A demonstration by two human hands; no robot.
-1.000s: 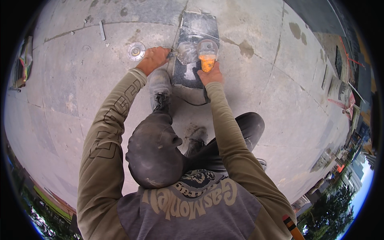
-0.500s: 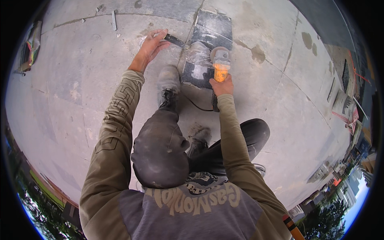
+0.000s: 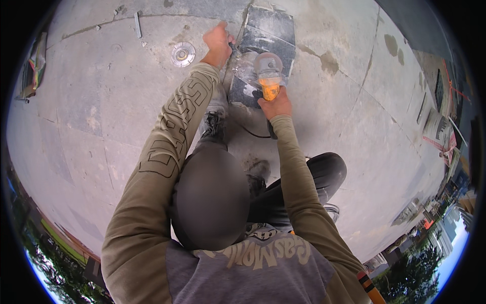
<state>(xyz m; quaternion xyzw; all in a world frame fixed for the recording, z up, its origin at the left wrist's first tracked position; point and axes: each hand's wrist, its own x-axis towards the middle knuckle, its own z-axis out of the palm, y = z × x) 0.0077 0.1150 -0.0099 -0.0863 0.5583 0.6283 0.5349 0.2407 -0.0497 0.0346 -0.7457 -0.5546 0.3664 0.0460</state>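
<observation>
My right hand (image 3: 276, 104) is wrapped round the body of an orange angle grinder (image 3: 270, 90). The round grey guard and disc end of the grinder lies over a dark, dust-covered tile slab (image 3: 273, 30) on the floor. My left hand (image 3: 218, 44) is closed beside the slab's left edge, with a short dark strip (image 3: 233, 47) at its fingers, mostly hidden by the hand. To the left of that hand a round cutting disc (image 3: 183, 54) lies flat on the concrete. My left boot (image 3: 215, 109) stands close to the slab's near left corner.
A black cord (image 3: 248, 130) curves across the floor from the grinder. A thin pale strip (image 3: 137, 25) lies at the far left on the concrete floor (image 3: 91, 116). Bags and debris (image 3: 438, 131) line the right side, and a colourful package (image 3: 35, 71) sits at the left rim.
My left hand has moved right, with the dark strip, to the slab's edge, uncovering the cutting disc. The grinder has shifted slightly left and away from me. My left knee has risen nearer.
</observation>
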